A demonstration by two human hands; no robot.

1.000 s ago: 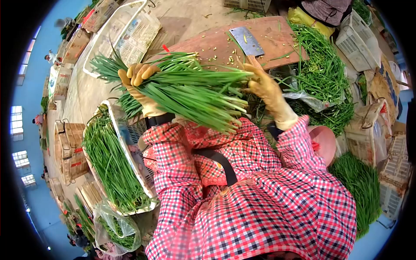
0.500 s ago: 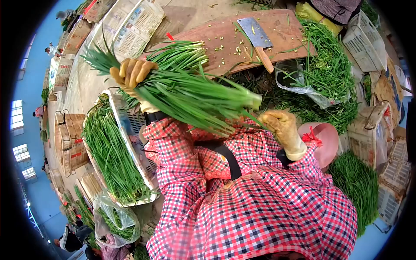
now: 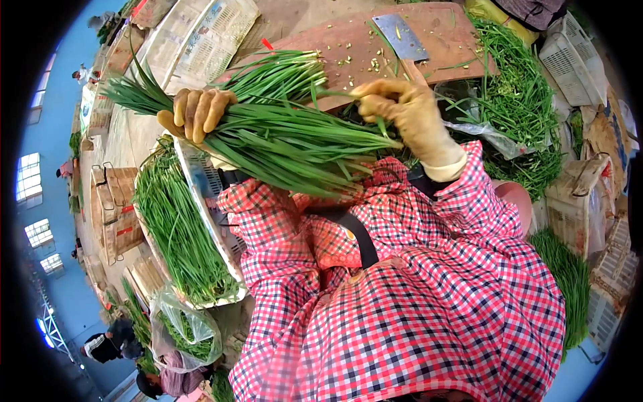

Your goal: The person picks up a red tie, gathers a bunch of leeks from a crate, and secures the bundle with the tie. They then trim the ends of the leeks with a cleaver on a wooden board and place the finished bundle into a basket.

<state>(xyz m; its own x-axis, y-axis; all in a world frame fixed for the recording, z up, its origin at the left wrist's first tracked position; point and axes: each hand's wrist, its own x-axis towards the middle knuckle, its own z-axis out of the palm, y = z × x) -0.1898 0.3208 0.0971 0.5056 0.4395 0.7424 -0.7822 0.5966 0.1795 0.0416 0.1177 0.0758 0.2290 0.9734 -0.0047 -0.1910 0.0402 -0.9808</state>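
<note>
My left hand (image 3: 199,114), in a yellow work glove, is closed around a bunch of garlic chives (image 3: 295,137). The leaf tips stick out to the left of the fist and the cut ends point right. Near those ends my right hand (image 3: 405,114), also gloved, is closed in a pinch with a thin chive leaf (image 3: 338,93) at its fingers. Behind the bunch, a second bundle of chives (image 3: 278,75) lies on the reddish wooden board (image 3: 445,37). A cleaver (image 3: 402,39) rests there too, its wooden handle partly hidden by my right hand.
To the left stands a white crate (image 3: 213,231) full of chives (image 3: 177,228). Loose green trimmings (image 3: 519,100) and a clear plastic bag (image 3: 492,137) lie at right. More crates (image 3: 114,211) stand around, and a pink container (image 3: 516,201) is partly behind my right sleeve.
My right hand has moved up and left, from below the cut ends to beside the board. The bunch in my left hand has shifted slightly left.
</note>
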